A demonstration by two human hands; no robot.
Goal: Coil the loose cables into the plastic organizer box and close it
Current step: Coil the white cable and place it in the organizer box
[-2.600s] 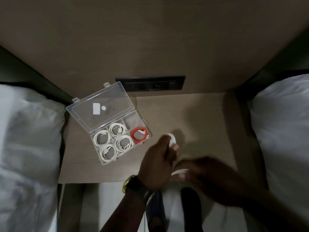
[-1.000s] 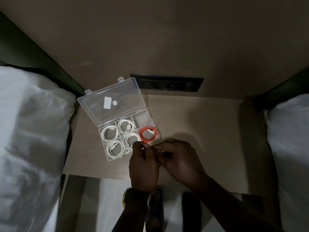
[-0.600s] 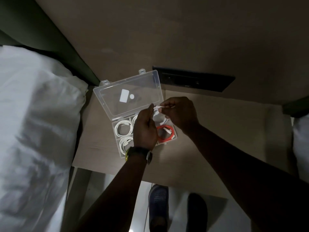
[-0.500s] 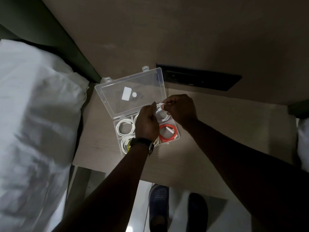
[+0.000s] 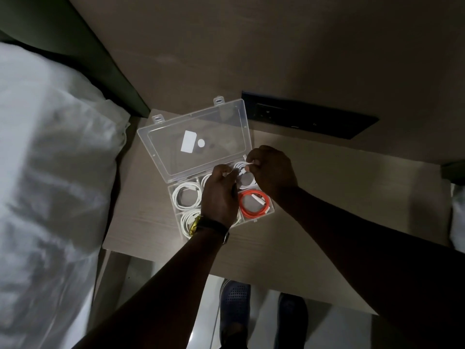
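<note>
— Where's the organizer box [image 5: 173, 197] sitting?

— Near the left edge of the bedside table [image 5: 327, 197], toward the back, turned at an angle. It's clear plastic, and its lid [image 5: 193, 139] is thrown open toward the back left corner, with two latch tabs on the far rim and white stickers on it.

— And the cables?

— A white coil [image 5: 187, 195] fills the back left compartment, and another white coil [image 5: 188, 219] the one in front of it. An orange coil [image 5: 255, 204] lies in the front right compartment. One more white cable [image 5: 242, 170] sits at the back right compartment, partly hidden.
</note>
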